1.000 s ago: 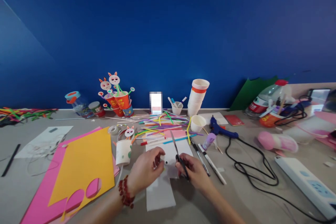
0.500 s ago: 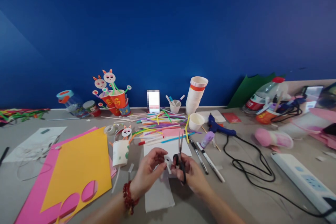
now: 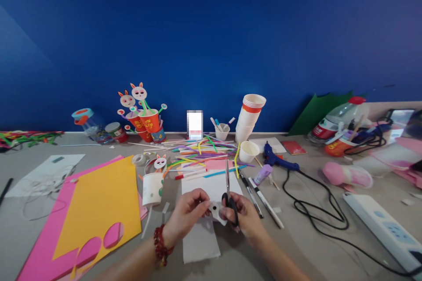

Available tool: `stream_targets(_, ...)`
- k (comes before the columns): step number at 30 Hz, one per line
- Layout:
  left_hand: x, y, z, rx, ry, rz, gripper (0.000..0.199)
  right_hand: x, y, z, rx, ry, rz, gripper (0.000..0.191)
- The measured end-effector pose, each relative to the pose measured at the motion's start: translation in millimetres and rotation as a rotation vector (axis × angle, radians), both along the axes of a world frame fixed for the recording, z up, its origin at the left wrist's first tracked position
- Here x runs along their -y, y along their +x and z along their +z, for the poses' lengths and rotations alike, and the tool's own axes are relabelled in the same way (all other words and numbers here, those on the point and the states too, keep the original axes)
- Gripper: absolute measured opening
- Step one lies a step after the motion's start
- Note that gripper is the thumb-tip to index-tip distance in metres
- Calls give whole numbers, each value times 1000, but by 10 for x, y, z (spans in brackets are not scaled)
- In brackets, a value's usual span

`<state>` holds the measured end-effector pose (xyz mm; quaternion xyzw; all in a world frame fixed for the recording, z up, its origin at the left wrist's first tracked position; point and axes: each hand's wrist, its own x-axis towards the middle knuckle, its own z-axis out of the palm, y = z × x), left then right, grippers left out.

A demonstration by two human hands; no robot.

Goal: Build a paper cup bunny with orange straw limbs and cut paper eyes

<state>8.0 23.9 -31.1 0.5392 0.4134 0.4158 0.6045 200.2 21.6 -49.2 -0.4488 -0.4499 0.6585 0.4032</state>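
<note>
Between my hands is a small white paper piece [image 3: 216, 213] with a black dot on it. My left hand [image 3: 189, 213], with a red beaded bracelet at the wrist, pinches its left edge. Black-handled scissors [image 3: 227, 180] sit in my right hand [image 3: 244, 217], blades pointing away from me and looking closed. The fingertips of that hand also touch the right side of the paper piece. Beneath lie a white sheet [image 3: 198, 184] and a pale paper strip [image 3: 201, 248]. A white paper cup [image 3: 152, 189] with green spots and a rabbit face [image 3: 160, 163] stands left of my hands.
Orange and pink sheets [image 3: 102, 202] cover the left side. Coloured straws and pens [image 3: 204, 153] lie ahead, with stacked paper cups [image 3: 247, 118] behind. To the right are markers [image 3: 268, 204], a purple glue stick [image 3: 263, 174], a blue glue gun [image 3: 280, 160] with its cord, and a power strip [image 3: 382, 224].
The paper piece has turned so its dotted face shows more, and my right fingertips now meet its edge. The scissors stay in my right hand. The view has shifted slightly.
</note>
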Motion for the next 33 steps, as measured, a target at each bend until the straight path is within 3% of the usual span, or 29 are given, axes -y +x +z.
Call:
stream_targets(4, -6, 5, -20, -36, 62, 52, 34, -20, -3, 42, 69, 29, -7, 37)
stream_targets(9, -35, -16, 3, -29, 202, 206, 28, 9, 59, 142, 319, 353, -17, 32)
stream_targets(12, -66, -52, 6, -51, 277, 288, 26, 48, 95, 175, 361, 424, 56, 33)
stream_targets(17, -105, -123, 26, -71, 353, 447, 25, 42, 75, 137, 423, 377, 206, 45)
stream_targets(22, -79, -152, 112, -128, 407, 571, 29, 33, 25, 15, 399, 217, 303, 49)
stream_targets(33, -80, -173, 35, 0, 332, 573, 25, 60, 8, -101, 299, 119, 313, 52)
